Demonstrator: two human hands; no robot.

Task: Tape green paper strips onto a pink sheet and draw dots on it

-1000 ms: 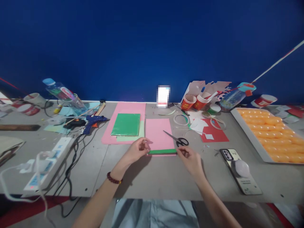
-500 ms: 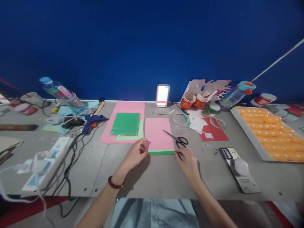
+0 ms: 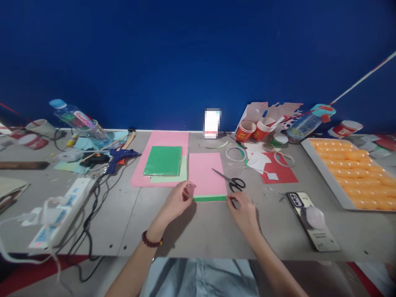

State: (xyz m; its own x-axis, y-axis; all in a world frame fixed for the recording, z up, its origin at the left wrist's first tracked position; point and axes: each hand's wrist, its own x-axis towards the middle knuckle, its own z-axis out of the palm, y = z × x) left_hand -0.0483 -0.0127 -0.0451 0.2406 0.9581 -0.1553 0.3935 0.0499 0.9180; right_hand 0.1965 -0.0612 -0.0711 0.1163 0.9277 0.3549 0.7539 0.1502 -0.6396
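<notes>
A pink sheet lies flat on the grey table, with a narrow green strip showing along its near edge. My left hand pinches the near left corner of this sheet and strip. My right hand pinches the near right corner. A beaded bracelet is on my left wrist. Black-handled scissors rest on the sheet's right side, just beyond my right hand.
A green sheet lies on a larger pink sheet to the left. A glue gun, cables and a power strip are further left. Red cups, tape rings, a red sheet, a phone and a tray of orange balls sit right.
The green strip along the near edge looks thinner and flatter than a second ago. Both hands have stayed at the corners, shifting only slightly.
</notes>
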